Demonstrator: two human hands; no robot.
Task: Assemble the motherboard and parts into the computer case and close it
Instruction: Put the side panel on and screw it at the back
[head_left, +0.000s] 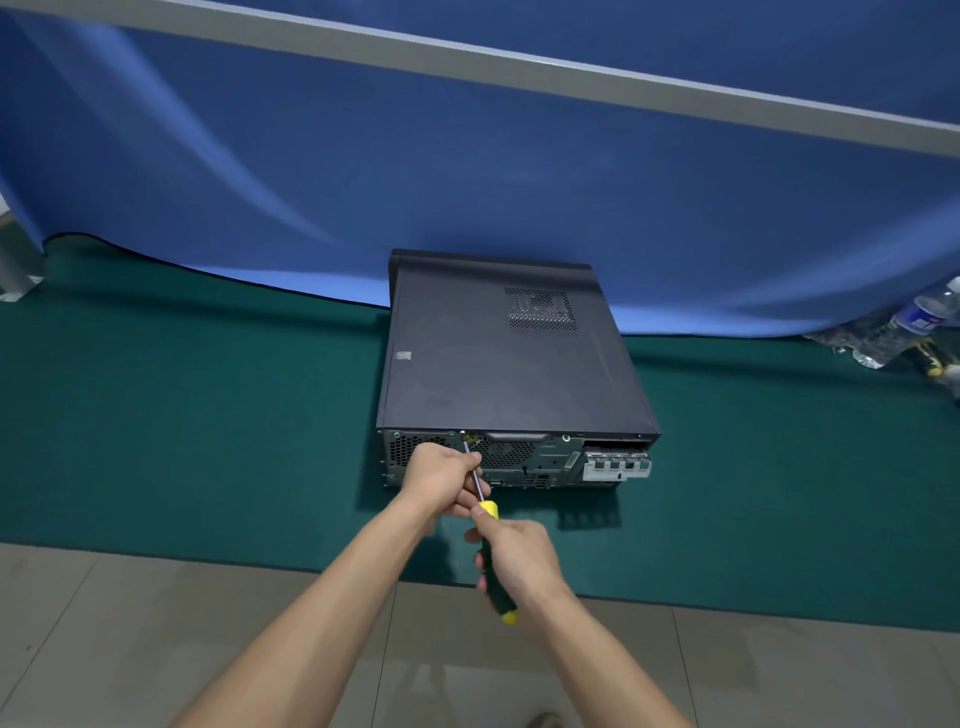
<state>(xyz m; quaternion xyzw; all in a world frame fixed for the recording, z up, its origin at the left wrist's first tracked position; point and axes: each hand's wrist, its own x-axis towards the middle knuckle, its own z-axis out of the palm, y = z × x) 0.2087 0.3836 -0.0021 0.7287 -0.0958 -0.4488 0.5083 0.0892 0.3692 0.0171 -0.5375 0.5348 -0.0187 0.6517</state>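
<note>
Black case (498, 358) closed, ahead of both hands. Right hand (519, 561) grips screwdriver (491, 540) handle; left hand (441, 480) pinches its shaft, tip at rear screw (463, 432).

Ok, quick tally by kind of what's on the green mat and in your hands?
Case: 1
Screwdriver: 1, right hand on the handle, left hand at the shaft
Plastic bottles, far right edge: at least 2, partly cut off
Total: at least 4
</note>
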